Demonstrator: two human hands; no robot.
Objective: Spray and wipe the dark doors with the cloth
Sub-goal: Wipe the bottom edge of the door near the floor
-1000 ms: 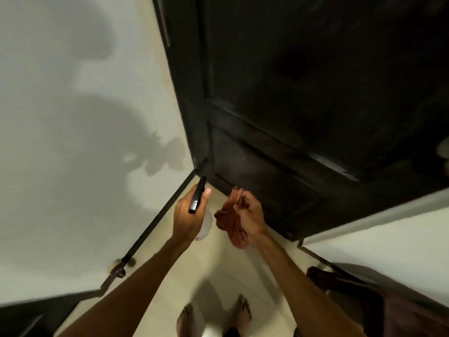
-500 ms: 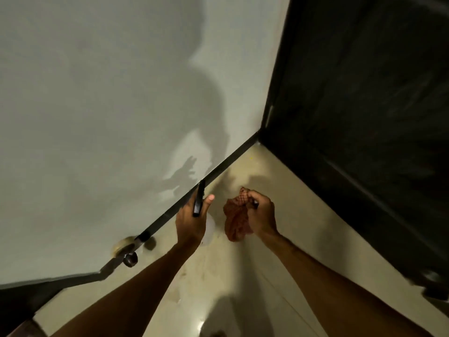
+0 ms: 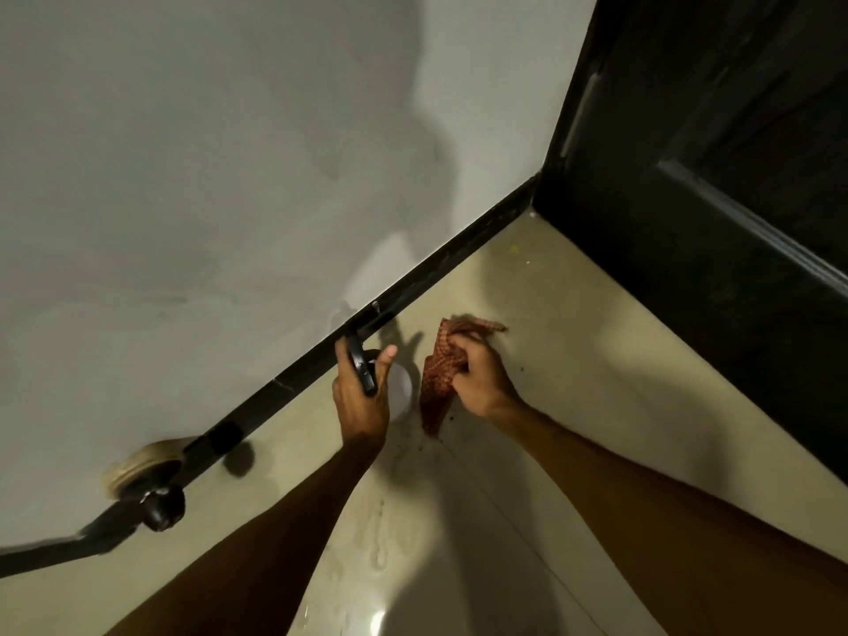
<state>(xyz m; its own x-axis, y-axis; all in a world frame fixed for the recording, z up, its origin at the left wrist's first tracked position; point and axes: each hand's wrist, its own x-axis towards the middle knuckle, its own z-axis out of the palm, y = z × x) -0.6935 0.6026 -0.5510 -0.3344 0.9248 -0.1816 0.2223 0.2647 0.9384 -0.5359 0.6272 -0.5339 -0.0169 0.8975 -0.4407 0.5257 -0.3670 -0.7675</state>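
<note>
So the left hand (image 3: 362, 397) has its grip wrapped round a spray bottle (image 3: 400, 388), fingers curled on the black trigger head (image 3: 360, 367) with the pale, whitish body hanging below the palm. The right hand (image 3: 482, 378) is bunched tight on a red checked cloth (image 3: 438, 383), most of it wadded in the fist with a tail dangling down toward the floor (image 3: 573, 360). Both hands are low and close together, near the black skirting (image 3: 413, 286) along the left wall (image 3: 206, 176).

The dark door (image 3: 711, 176) is off to the far right, well apart from both hands, so nothing's being sprayed or wiped just now.

Handling-wise, my guess: the bottle looks like light plastic, stiff enough to squeeze without worry, and the neck under the trigger is the obvious place to hold it, which is where the hand already is. It could get slippery if spray runs down it. I can't tell how full it is. The cloth looks thin, soft and floppy, so bunching it like that works fine for carrying, but for wiping I'd spread it flat under the palm to cover more of the panel. The door's moulded edges will probably want a fingertip pushed into the cloth.
</note>
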